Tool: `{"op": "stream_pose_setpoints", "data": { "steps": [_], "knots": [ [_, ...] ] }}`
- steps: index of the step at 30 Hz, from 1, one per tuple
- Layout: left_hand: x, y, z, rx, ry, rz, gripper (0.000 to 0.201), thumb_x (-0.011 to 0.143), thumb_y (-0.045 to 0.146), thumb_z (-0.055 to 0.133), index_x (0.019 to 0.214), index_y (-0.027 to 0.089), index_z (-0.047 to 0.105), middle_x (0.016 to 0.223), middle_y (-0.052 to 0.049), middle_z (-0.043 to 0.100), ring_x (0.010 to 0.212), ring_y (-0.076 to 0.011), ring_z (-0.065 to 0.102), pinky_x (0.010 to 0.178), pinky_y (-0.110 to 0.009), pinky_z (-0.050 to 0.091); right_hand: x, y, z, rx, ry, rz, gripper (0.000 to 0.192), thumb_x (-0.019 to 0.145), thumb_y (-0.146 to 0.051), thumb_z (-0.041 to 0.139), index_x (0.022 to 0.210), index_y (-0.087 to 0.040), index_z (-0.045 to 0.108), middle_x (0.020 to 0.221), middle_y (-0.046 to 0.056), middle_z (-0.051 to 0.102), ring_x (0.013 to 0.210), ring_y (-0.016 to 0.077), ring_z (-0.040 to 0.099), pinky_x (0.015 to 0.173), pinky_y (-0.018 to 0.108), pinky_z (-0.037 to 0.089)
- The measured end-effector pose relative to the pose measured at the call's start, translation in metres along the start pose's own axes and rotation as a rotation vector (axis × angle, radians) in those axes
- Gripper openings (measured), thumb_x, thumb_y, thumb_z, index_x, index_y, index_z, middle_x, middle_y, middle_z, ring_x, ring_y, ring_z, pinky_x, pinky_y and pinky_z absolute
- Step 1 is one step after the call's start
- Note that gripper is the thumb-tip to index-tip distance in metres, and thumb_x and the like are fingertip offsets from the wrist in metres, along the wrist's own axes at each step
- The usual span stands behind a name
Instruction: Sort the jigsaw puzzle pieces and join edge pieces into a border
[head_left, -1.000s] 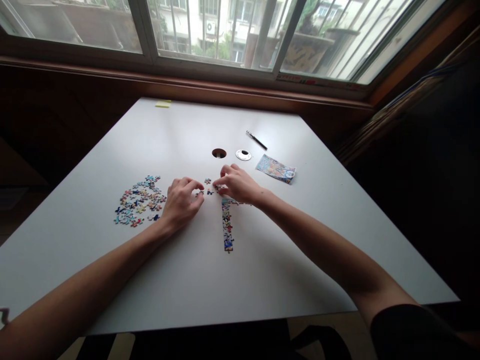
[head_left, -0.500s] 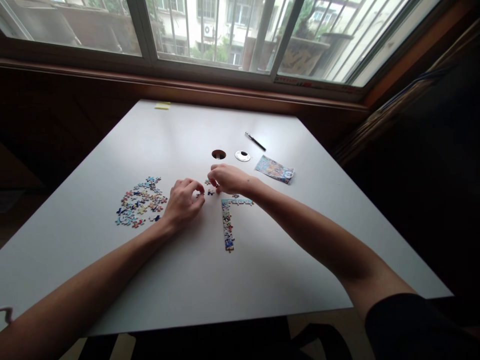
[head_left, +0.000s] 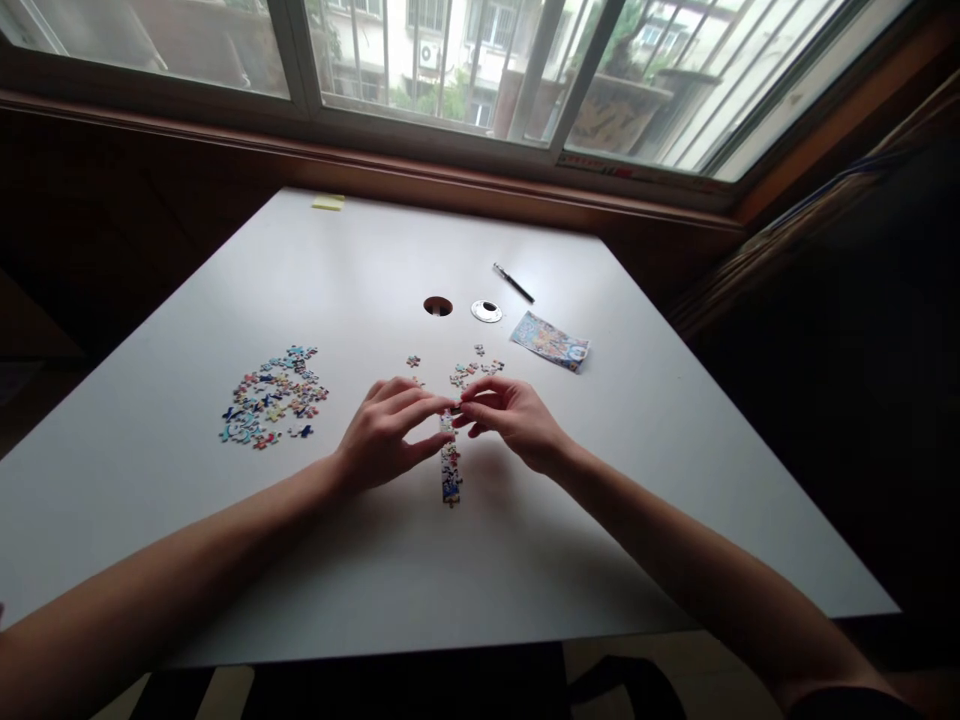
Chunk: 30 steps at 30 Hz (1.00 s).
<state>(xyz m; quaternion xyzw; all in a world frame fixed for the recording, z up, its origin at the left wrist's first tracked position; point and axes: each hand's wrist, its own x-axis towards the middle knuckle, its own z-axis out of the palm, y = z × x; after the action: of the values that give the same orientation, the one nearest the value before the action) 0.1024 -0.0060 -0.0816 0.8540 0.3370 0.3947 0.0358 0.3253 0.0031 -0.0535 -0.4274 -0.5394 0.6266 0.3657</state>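
Observation:
A joined strip of jigsaw puzzle (head_left: pixel 450 465) lies on the white table, running towards me; its upper corner is partly covered by my fingers. My left hand (head_left: pixel 390 430) rests at the strip's left side, fingers stretched out and thumb apart, with the fingertips touching its upper end. From the right, my right hand (head_left: pixel 517 415) pinches a small dark puzzle piece (head_left: pixel 456 408) over that same end. Just beyond the hands are several loose puzzle pieces (head_left: pixel 465 372), and another single piece (head_left: pixel 413 361) sits farther left.
A heap of loose pieces (head_left: pixel 274 400) spreads on the left of the table (head_left: pixel 360 580). Behind the hands are a round cable hole (head_left: pixel 438 307), its metal cover (head_left: pixel 486 312), a pen (head_left: pixel 514 284) and a printed picture sheet (head_left: pixel 551 342). A yellow note (head_left: pixel 328 202) marks the far edge.
My right hand has moved back towards me from the loose pieces to the strip's upper end, bringing a piece. My left hand has shifted right to the strip, and its fingers have straightened.

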Motion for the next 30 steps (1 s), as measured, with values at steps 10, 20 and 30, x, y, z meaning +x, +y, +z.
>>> {"op": "stream_pose_setpoints", "data": {
  "steps": [10,20,30],
  "knots": [
    [-0.003,0.017,0.005,-0.173,-0.135,0.361,0.027,0.087,0.03,0.074,0.108,0.018,0.063,0.093,-0.006,0.073,0.085,-0.0172,0.065,0.076,-0.032,0.049,-0.06,0.024,0.015,0.018,-0.067,0.021,0.024,0.085,-0.036,0.074,0.091,-0.019,0.058,0.077,0.003,0.073,0.074,0.016,0.071,0.06,0.023,0.051],
    [-0.002,0.035,-0.003,-0.281,-0.091,0.397,0.028,0.086,0.021,0.075,0.109,0.012,0.063,0.081,-0.006,0.073,0.072,-0.0155,0.068,0.064,-0.029,0.051,-0.074,0.027,0.004,-0.455,-0.088,-0.614,0.005,0.091,-0.02,0.066,0.092,-0.017,0.07,0.082,0.007,0.072,0.073,0.0129,0.066,0.068,0.024,0.054],
    [0.0,0.031,-0.011,-0.289,-0.167,0.237,0.041,0.077,0.034,0.081,0.11,0.017,0.066,0.09,-0.009,0.073,0.084,-0.0207,0.067,0.076,-0.035,0.057,-0.071,0.026,0.0,-0.592,-0.071,-0.697,0.004,0.09,-0.015,0.065,0.091,-0.017,0.068,0.079,0.006,0.069,0.072,0.0137,0.062,0.068,0.026,0.052]
  ]
}}
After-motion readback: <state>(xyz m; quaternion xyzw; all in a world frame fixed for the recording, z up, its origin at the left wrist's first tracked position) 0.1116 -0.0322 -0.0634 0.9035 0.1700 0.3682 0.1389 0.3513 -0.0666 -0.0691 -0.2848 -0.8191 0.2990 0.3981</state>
